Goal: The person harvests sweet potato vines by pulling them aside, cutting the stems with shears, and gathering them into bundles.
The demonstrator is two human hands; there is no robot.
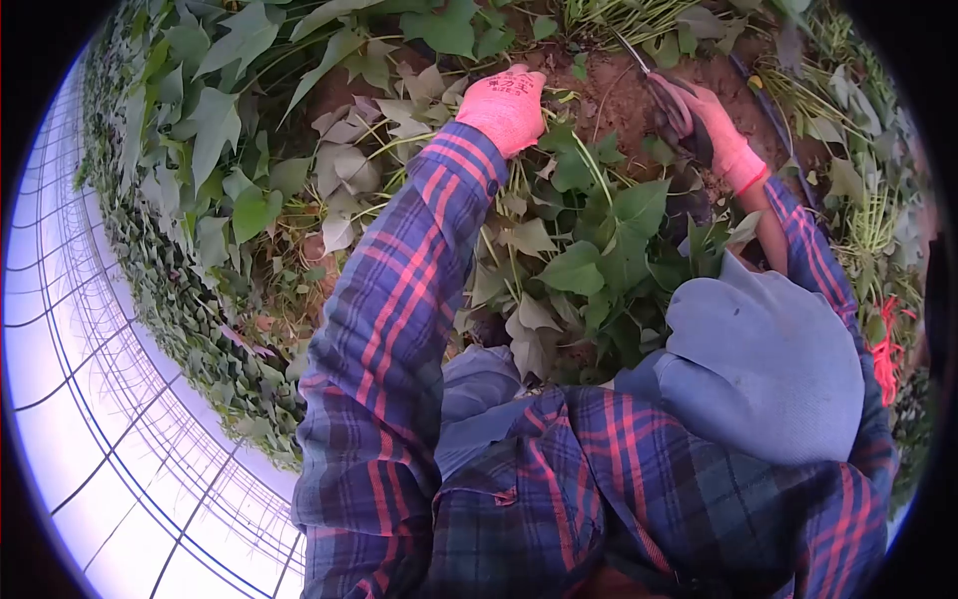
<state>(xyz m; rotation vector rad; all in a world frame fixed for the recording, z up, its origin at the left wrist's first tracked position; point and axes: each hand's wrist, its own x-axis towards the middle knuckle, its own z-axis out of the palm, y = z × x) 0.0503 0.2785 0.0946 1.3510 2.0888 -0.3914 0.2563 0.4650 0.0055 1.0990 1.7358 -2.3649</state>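
Observation:
My left hand (504,108), in a pink knit glove with dark print on its back, is closed low among the leafy vines. Green vine stems (561,97) come out beside the fist, and its fingertips are hidden beneath it. On the right, my gloved right hand (711,128) is closed around the handle of a cutting tool with a narrow metal blade (631,52). That blade points up and left over bare brown soil (604,85). Broad green leaves (599,260) grow between my two arms, with paler, drooping leaves (344,165) left of the left hand.
Dense foliage (215,130) fills the left side, bordered by a pale sheet with dark grid lines (110,439). A dark hose-like line (773,115) runs past the right forearm. Red strands (884,349) hang at far right. A blue-grey cloth (768,359) covers the near foreground.

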